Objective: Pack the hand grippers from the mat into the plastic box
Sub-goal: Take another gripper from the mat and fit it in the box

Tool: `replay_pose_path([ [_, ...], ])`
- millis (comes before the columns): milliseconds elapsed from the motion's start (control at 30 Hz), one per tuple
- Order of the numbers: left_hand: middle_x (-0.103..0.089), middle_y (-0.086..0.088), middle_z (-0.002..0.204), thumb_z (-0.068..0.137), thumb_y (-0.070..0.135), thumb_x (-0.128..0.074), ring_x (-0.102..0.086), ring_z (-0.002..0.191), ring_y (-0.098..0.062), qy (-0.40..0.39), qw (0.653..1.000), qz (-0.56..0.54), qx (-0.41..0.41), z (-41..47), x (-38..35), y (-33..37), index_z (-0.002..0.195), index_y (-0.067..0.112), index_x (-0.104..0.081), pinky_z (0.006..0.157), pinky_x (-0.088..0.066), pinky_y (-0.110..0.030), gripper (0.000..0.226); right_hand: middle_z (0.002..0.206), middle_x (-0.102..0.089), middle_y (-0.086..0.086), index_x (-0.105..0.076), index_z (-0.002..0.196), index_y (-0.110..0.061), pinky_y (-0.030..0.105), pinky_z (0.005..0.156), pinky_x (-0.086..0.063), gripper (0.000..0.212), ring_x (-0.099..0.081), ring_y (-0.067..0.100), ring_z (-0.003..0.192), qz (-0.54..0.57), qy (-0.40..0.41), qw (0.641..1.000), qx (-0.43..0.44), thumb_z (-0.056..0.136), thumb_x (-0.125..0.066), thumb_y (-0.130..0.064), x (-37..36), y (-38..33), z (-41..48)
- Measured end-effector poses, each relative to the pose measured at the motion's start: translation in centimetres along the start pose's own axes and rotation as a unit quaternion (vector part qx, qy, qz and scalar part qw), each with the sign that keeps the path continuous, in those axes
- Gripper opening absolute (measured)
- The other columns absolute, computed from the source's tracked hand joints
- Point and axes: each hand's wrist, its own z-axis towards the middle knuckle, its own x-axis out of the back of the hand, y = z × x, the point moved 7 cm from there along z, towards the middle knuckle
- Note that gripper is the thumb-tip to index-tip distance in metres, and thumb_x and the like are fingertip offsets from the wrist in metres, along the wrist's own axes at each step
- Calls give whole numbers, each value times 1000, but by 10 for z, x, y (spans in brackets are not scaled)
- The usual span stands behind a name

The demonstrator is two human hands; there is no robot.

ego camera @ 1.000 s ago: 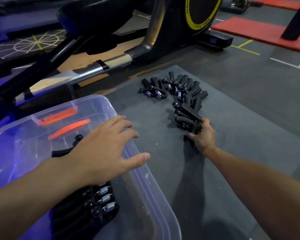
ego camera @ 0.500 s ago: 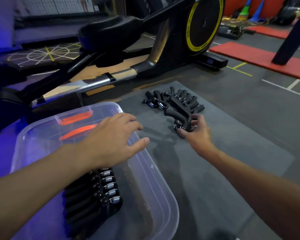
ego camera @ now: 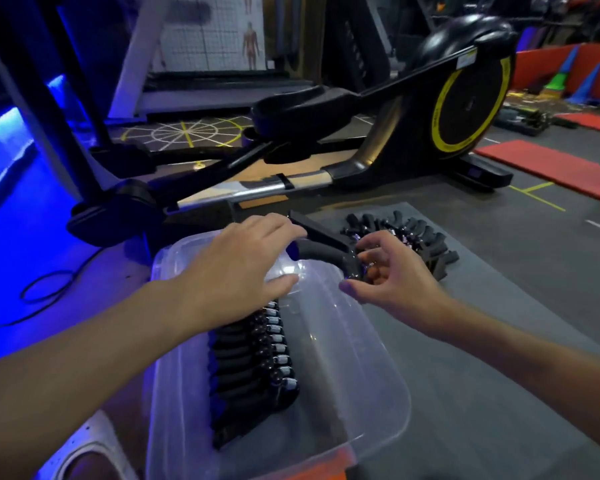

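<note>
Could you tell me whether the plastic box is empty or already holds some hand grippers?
Partly filled: a row of hand grippers lies inside the plastic box, with bare floor beside it.

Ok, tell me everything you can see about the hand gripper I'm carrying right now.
The carried gripper is black, with two foam-looking handles splayed in a V and a metal coil spring at the joint. The right hand pinches it at the spring end, fingers curled around the coil. The handles point left, toward the left hand, whose fingertips are at or near the upper handle; contact is unclear. It is held in the air over the far rim of the clear box, not yet set down.
</note>
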Motion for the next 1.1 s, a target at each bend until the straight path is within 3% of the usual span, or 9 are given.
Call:
replay_pose_path([
  [200, -62, 9, 110, 80, 32, -65, -55, 104, -11, 3, 1000, -27, 15, -30, 12, -19, 114, 21, -62, 91, -45, -32, 36, 87, -68, 20, -50, 103, -7, 43, 60, -59, 39, -59, 23, 61, 84, -105, 991, 0, 77, -79, -8, -50, -43, -9],
  [333, -63, 15, 95, 81, 30, -64, -52, 89, -2, 14, 998, -46, 33, -49, 19, -37, 106, 23, -66, 82, -45, -25, 26, 79, -68, 15, -50, 100, -3, 45, 60, -57, 32, -58, 25, 61, 104, -157, 982, 0, 81, -75, -8, -80, -47, -5],
  [467, -63, 19, 84, 84, 21, -71, -54, 78, 4, 26, 989, -114, 85, -63, 23, -48, 102, 21, -70, 72, -38, -7, 18, 82, -69, 12, -60, 96, -12, 45, 65, -51, 25, -58, 22, 65, 82, -193, 978, 19, 81, -77, -20, -96, -45, -3],
  [533, -62, 19, 77, 83, 17, -74, -56, 76, 0, 28, 981, -142, 130, -68, 21, -56, 97, 22, -72, 68, -39, -8, 15, 89, -70, 7, -63, 99, -20, 45, 72, -51, 25, -59, 20, 71, 61, -197, 978, 42, 79, -79, -22, -100, -45, -4],
  [667, -65, 16, 74, 83, 22, -74, -58, 71, 2, 9, 969, -181, 169, -75, 9, -65, 89, 30, -71, 65, -41, -10, 10, 68, -63, -19, -67, 95, -28, 19, 59, -43, 19, -54, 10, 58, -29, -139, 986, 86, 83, -75, -15, -97, -49, 1],
  [800, -71, 4, 77, 85, 24, -72, -66, 74, -13, -49, 947, -253, 192, -80, -11, -70, 87, 24, -72, 73, -55, -36, 2, 69, -64, -17, -66, 94, -20, 17, 58, -45, 19, -57, 5, 55, -63, -134, 983, 109, 81, -77, -13, -95, -52, 3],
  [833, -71, 4, 77, 85, 26, -72, -66, 74, -14, -70, 944, -258, 192, -81, -15, -69, 87, 25, -72, 72, -55, -34, 2, 68, -64, -15, -65, 96, -23, 16, 58, -43, 22, -54, 3, 55, -74, -143, 981, 108, 80, -78, -16, -95, -50, 2],
  [967, -67, 12, 78, 85, 31, -71, -59, 69, 2, -141, 950, -214, 177, -91, -27, -65, 91, 29, -71, 62, -42, -11, 7, 71, -66, -2, -58, 102, -37, 35, 67, -52, 30, -58, 13, 63, -111, -207, 966, 106, 82, -75, -24, -102, -41, -8],
  [1100, -64, 16, 80, 85, 30, -72, -57, 72, 5, -189, 952, -181, 158, -99, -34, -63, 97, 29, -69, 62, -40, -6, 13, 77, -66, -4, -54, 99, -37, 41, 72, -53, 31, -63, 16, 71, -151, -226, 955, 115, 80, -77, -26, -108, -32, -14],
])
